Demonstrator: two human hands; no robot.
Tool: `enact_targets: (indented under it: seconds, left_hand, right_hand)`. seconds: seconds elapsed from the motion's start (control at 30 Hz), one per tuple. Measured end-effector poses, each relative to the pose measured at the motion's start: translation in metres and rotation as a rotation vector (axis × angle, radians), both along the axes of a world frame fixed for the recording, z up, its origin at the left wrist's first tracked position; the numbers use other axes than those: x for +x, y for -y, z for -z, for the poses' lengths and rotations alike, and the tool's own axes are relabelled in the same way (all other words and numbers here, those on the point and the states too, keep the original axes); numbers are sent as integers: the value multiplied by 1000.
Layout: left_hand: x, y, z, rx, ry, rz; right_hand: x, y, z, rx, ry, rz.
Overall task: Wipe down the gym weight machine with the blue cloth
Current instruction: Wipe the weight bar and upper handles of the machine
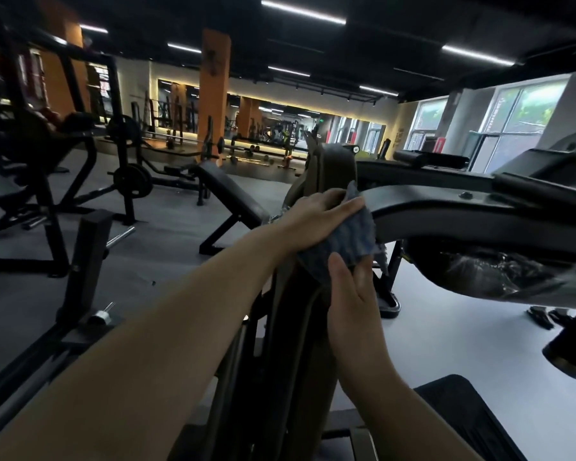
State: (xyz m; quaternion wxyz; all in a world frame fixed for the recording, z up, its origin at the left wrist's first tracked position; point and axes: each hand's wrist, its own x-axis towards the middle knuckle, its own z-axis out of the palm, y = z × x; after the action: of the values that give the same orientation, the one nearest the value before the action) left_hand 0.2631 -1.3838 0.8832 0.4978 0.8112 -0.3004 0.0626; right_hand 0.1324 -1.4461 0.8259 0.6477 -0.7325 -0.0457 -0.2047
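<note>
- Head view: left hand (316, 211), fingers straight, presses blue cloth (343, 239) flat on weight machine (446, 201) arm.
- Right hand (350, 287) pinches cloth's lower edge.
- Machine arm runs rightward.

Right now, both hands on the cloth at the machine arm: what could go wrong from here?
1. The blue cloth is bunched, with a frayed edge hanging near the joint where the curved arm meets the upright column; it might snag there.
2. The left hand lies flat over that junction; if the arm swings, fingers could get pinched.
3. The right hand pinches only the cloth's lower edge, so it may slip free.
</note>
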Motion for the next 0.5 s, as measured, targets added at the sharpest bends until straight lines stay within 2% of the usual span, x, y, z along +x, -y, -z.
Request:
enact_targets:
  seconds: [0.13,0.3,0.4,0.5]
  left_hand:
    - [2,-11,25,-149,-40,-14]
    - [13,-23,71,-479,-321,0]
    - [6,-23,71,-509,-372,-3]
    - [-4,-23,77,-563,-371,10]
  right_hand:
    - [1,-1,14,-224,23,47]
    - [-3,-2,35,-565,-6,72]
    - [-7,-2,48,-702,36,95]
    - [-6,-4,63,-748,109,83]
